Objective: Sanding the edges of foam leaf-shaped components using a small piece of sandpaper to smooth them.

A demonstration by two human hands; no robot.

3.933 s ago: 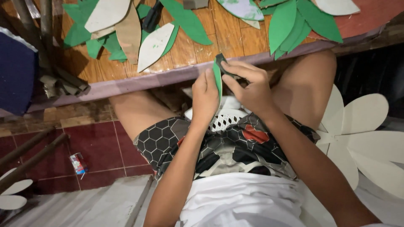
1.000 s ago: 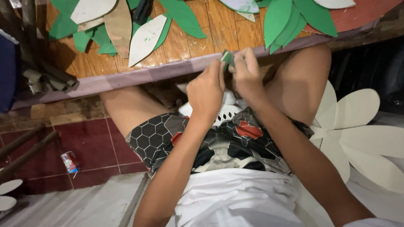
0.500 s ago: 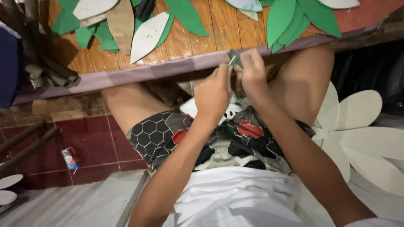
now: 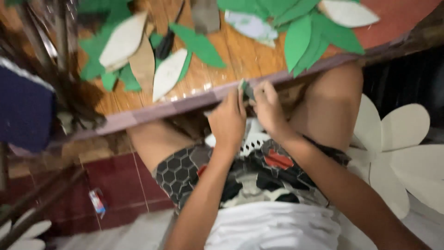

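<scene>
We held our left hand point(image 4: 227, 121) and right hand point(image 4: 269, 110) together, both pinching a small green leaf point(image 4: 243, 88); green and white leaves point(image 4: 169, 73) lay on the table point(image 4: 231, 58) at ten o'clock.

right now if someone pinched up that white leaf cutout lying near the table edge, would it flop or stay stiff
The white leaf cutout looks thin and flat, so it is probably light and bends somewhat. It lies flat on the wooden table, so it should slide, not roll.
</scene>
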